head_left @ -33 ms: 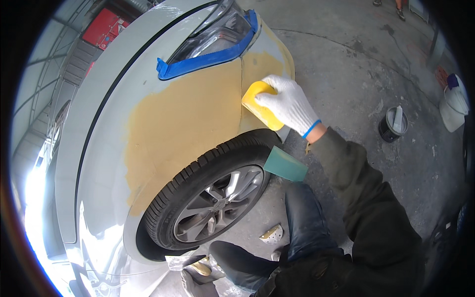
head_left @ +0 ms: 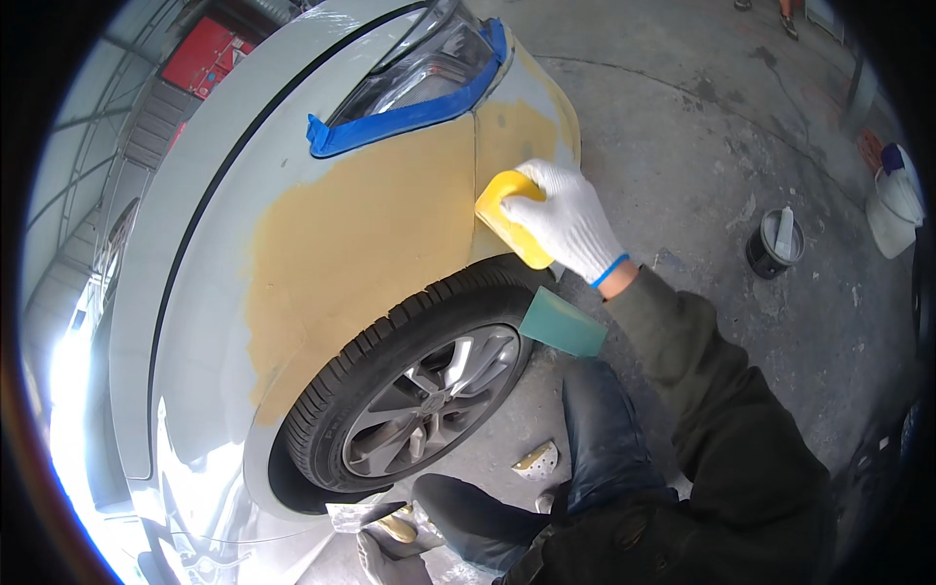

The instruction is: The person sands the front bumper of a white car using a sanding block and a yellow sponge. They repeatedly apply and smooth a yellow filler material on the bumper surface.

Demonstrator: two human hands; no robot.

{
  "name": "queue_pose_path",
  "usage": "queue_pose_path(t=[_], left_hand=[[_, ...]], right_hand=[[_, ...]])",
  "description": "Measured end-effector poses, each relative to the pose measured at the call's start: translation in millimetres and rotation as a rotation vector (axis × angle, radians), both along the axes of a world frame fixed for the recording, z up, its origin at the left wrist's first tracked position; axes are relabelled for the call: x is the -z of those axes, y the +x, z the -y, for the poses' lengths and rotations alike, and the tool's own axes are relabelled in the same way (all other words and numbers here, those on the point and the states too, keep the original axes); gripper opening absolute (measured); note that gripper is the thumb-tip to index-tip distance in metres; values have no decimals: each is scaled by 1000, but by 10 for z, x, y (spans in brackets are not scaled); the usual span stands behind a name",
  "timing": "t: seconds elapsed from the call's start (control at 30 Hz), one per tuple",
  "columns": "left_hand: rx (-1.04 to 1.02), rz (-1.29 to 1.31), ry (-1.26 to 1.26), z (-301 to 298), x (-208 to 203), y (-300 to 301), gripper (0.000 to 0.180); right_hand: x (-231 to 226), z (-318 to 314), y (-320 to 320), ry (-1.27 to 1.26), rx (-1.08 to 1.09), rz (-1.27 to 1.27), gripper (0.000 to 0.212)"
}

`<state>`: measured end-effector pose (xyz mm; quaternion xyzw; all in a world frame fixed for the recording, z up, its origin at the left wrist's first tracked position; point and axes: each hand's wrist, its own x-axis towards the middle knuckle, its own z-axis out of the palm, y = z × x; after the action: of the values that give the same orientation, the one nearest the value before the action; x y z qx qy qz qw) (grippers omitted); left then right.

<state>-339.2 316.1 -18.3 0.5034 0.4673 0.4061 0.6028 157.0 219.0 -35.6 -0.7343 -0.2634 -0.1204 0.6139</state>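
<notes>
My right hand, in a white knit glove with a blue cuff, grips a yellow block with its thumb on the near side. It holds the block at the car's front corner, over the seam beside the tan filler patch. Whether the block's face touches the panel, I cannot tell. This filler spreads across the pale grey fender above the front wheel. Blue masking tape edges the headlight. My left hand does not show.
A green sheet lies between the tire and my knee. Near my legs are a perforated disc and a pale plate. On the concrete at right stand a dark can and a white bucket.
My right hand and the yellow block have shifted slightly down along the seam. The rest looks the same.
</notes>
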Motion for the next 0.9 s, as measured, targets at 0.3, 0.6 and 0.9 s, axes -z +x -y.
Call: queue_pose_path(t=[0.3,0.6,0.9], left_hand=[[-12,-34,20,-9,-37,-32,52],[-10,-73,63,62,-45,17,50],[-19,-6,-8,23,-15,-77,51]], right_hand=[[221,-74,-577,267,-20,-148,26],[484,8,-739,317,-209,-385,30],[52,106,534,163,17,-59,36]])
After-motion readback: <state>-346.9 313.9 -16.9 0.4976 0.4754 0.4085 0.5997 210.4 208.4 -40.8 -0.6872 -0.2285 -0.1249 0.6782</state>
